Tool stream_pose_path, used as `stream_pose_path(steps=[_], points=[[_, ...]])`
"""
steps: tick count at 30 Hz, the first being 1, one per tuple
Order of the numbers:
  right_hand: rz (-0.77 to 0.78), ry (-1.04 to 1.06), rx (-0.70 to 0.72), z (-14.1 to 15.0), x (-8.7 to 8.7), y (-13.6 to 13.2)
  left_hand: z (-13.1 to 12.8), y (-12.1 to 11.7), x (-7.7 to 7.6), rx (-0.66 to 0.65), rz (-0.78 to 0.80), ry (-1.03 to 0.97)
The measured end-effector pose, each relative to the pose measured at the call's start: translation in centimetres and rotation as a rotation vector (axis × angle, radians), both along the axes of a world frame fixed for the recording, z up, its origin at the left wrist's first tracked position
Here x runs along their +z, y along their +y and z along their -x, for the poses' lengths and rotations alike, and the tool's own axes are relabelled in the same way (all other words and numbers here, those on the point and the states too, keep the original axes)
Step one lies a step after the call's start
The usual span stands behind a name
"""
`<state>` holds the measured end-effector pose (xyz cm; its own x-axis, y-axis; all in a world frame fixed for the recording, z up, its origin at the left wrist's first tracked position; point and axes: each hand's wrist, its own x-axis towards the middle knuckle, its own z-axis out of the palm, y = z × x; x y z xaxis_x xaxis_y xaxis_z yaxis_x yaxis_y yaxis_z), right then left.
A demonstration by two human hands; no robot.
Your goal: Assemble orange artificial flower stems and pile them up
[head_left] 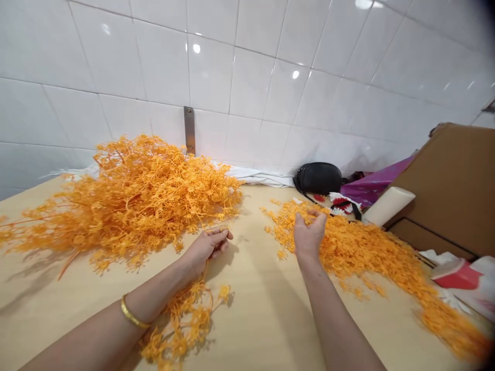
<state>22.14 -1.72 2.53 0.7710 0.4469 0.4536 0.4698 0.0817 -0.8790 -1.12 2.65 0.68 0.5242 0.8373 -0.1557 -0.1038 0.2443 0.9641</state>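
Observation:
My left hand [212, 243] is closed, thumb against fingers, around the thin stem of an orange artificial flower spray [181, 324]. The spray's blossoms hang below that hand, toward the table's front. My right hand [310, 232] is at the near left part of a pile of loose orange blossoms [363, 247], with thumb and fingers apart and nothing visible between them. Its fingertips partly blend into the blossoms behind. Left of my left hand lies a big heap of orange artificial flower sprays [154, 185], some stems sticking out.
Against the tiled wall [255, 87] sits a black pouch [319, 178]. To the right are a purple bag [375, 183], a cream-coloured roll [389, 206], a cardboard box [448, 180] and a red and white cup-like item [458, 273]. The pale table [263, 309] lies beneath.

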Motion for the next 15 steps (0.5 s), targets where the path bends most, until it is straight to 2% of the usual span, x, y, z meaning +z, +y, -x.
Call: stream_pose_path(steps=[4, 6, 7, 8, 9, 11, 13, 15], points=[[0.295, -0.43, -0.283, 0.6, 0.1, -0.6, -0.1, 0.0, 0.2, -0.022, 0.038, -0.066], [0.365, -0.571, -0.339, 1.2, 0.4, -0.7, -0.1, 0.0, 0.2, -0.024, 0.086, -0.1], [0.372, -0.623, -0.309, 1.6, 0.6, -0.8, -0.2, 0.0, 0.2, -0.023, 0.105, -0.104], [0.366, -0.651, -0.22, 2.2, 0.7, -0.8, -0.2, 0.0, 0.2, -0.016, 0.122, -0.105], [0.364, -0.65, -0.072, 2.9, 0.8, -0.8, -0.3, 0.1, 0.2, -0.008, 0.134, -0.104], [0.388, -0.55, 0.346, 4.7, 0.7, -1.0, -0.6, 0.3, 0.5, 0.016, 0.156, -0.111], [0.43, -0.364, 0.785, 7.0, 0.4, -1.3, -1.2, 0.6, 1.3, 0.054, 0.186, -0.137], [0.451, -0.172, 1.094, 9.0, -0.1, -1.7, -2.1, 0.9, 2.4, 0.087, 0.222, -0.186]])
